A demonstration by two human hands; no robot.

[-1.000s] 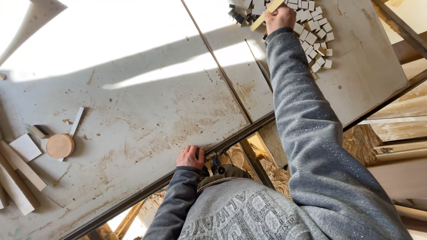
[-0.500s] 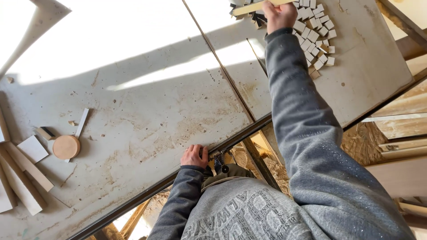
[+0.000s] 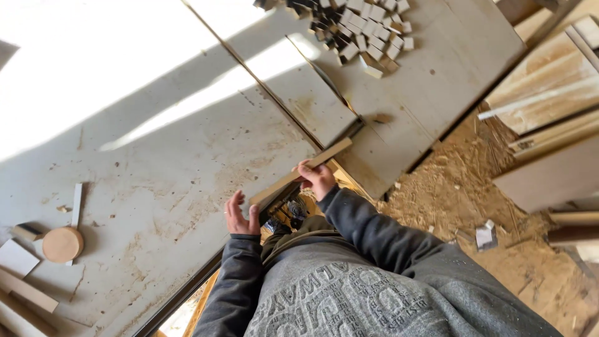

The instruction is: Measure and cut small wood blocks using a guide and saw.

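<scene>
My right hand (image 3: 317,179) is clamped on a long pale wooden strip (image 3: 299,172); my left hand (image 3: 240,215), fingers apart, touches its lower end over the grey worktable (image 3: 156,156)

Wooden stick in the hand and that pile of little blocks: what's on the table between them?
Head view: nothing but bare grey table and a long seam lies between the wooden stick and block pile.

Two hands (image 3: 242,215), one wooden strip (image 3: 299,172), one wooden disc (image 3: 62,244).

Head view, steeply down, near workbench (image 3: 156,156)
</scene>
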